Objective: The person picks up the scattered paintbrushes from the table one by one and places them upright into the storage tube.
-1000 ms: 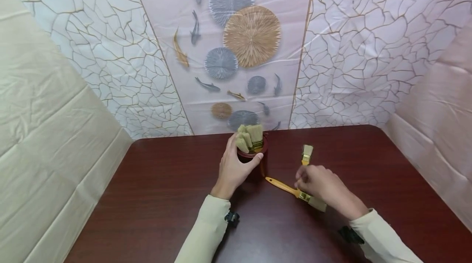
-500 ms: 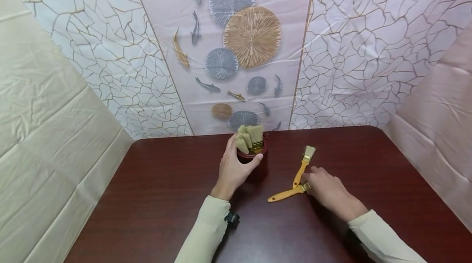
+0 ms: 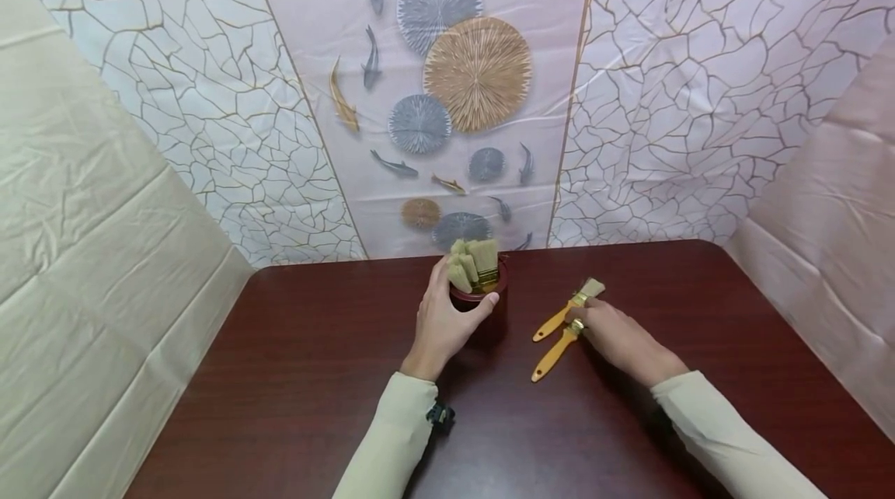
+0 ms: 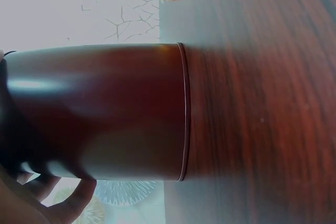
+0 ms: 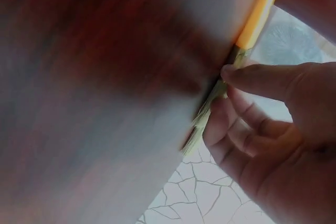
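A dark red cylindrical cup [image 3: 492,322] stands upright on the table, and several paintbrushes [image 3: 482,256] stick out of it bristles up. My left hand [image 3: 447,320] holds the cup around its upper side, thumb in front; the left wrist view shows the cup wall [image 4: 105,108] with fingertips at its edge. To the right, my right hand [image 3: 622,337] pinches a yellow-handled paintbrush [image 3: 551,359] near its metal ferrule, covering its bristles in the head view. Beside it lies a second yellow-handled paintbrush [image 3: 552,322], nearly parallel, its bristles just past my fingertips.
The dark reddish wood table [image 3: 315,375] has a back edge close behind the cup. A patterned cloth wall [image 3: 475,172] rises there, with plain cream cloth [image 3: 105,289] hanging at the sides.
The brush at my right hand has swung round, its handle now pointing to the lower left. The second brush has tilted to lie nearly alongside. My left hand stays on the cup.
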`<state>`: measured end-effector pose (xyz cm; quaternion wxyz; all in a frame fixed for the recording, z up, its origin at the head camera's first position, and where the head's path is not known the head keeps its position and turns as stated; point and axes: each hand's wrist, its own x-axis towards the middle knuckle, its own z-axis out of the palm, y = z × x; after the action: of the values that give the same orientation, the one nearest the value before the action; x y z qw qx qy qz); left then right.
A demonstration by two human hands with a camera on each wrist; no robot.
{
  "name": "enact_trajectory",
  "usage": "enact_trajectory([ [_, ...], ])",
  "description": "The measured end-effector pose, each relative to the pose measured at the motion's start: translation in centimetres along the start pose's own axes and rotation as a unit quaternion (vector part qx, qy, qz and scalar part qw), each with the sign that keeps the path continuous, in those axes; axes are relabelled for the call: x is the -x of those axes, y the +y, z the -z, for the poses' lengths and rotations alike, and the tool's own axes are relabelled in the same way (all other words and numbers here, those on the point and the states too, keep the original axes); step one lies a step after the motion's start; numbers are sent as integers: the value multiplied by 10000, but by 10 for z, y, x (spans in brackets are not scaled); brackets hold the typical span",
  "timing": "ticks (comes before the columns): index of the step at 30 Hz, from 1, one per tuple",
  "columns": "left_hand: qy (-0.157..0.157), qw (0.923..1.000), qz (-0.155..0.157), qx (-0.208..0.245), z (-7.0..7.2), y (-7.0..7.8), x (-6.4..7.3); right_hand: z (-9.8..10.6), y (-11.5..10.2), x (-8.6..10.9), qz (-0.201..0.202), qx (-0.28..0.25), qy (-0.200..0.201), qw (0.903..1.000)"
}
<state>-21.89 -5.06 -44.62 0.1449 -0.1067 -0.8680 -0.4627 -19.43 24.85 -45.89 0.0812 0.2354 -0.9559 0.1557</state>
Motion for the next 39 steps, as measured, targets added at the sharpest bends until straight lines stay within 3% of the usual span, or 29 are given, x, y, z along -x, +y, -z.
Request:
enact_trajectory([
  [3,8,10000,-5,-13,2,0,0,0,-7,2,-788,-266,-2,9965],
  [7,26,10000,14,-57,7,0,1,2,-19,4,-2036,-765,-206,9758],
  [10,45,9999,48,-90,8,-2,1,1,-23,4,-2503,-914,-349,9632],
  [19,-14,10000,7,-53,0,-1,-2,-7,-18,-6,-3221,-1593,-788,9299],
  [35,-14,9998,175,-65,1,1,-1,-9,-8,-5,-3595,-2829,-763,8860],
  [39,3,9999,148,-55,1,1,-1,0,-7,-4,-3578,-2917,-788,8835],
])
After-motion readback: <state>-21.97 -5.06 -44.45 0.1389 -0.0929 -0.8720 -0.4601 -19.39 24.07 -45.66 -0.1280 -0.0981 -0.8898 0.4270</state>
